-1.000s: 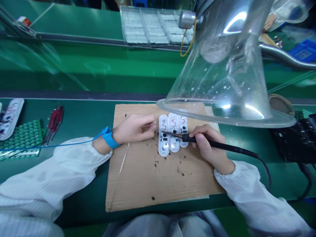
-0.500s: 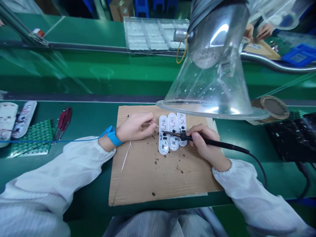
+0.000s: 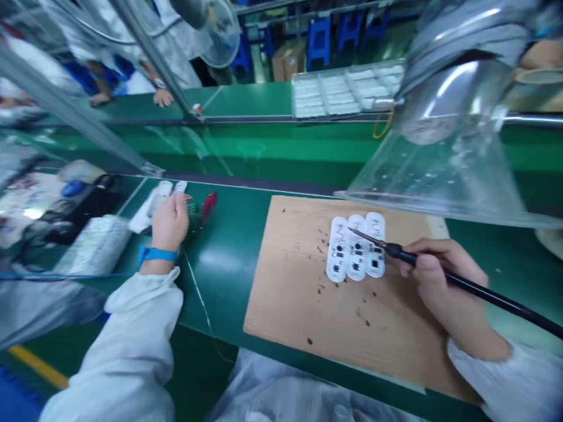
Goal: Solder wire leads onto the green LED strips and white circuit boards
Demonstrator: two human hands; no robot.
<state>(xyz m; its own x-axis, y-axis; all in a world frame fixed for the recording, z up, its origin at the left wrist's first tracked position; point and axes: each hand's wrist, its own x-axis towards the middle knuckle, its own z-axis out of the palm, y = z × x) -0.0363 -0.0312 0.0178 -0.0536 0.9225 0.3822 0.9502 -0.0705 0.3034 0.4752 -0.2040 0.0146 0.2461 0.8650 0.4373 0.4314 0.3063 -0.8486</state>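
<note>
My right hand (image 3: 448, 287) grips a soldering iron (image 3: 398, 253) like a pen. The iron's tip is over three white oval circuit-board pieces (image 3: 357, 249) lying side by side on a cardboard sheet (image 3: 285, 281); whether it touches them I cannot tell. My left hand (image 3: 169, 223), with a blue wrist strap (image 3: 158, 254), is at the left of the bench with its fingers closed. A thin solder wire (image 3: 199, 287) trails from beneath it toward the bench edge. Close by are white oval housings (image 3: 149, 208) and red-handled parts (image 3: 209, 205), blurred. The hand partly hides a green board (image 3: 192, 210).
A clear fume hood (image 3: 440, 170) hangs above the cardboard's back right. Behind the bench rail stands a partitioned clear tray (image 3: 347, 91). A silvery wrapped bundle (image 3: 94, 243) lies at left. Across the bench, co-workers' hands (image 3: 162, 97) rest on the far surface.
My left hand has left the white boards and moved far left to the housings, the solder wire trailing along. The iron stays over the boards. The view has turned left.
</note>
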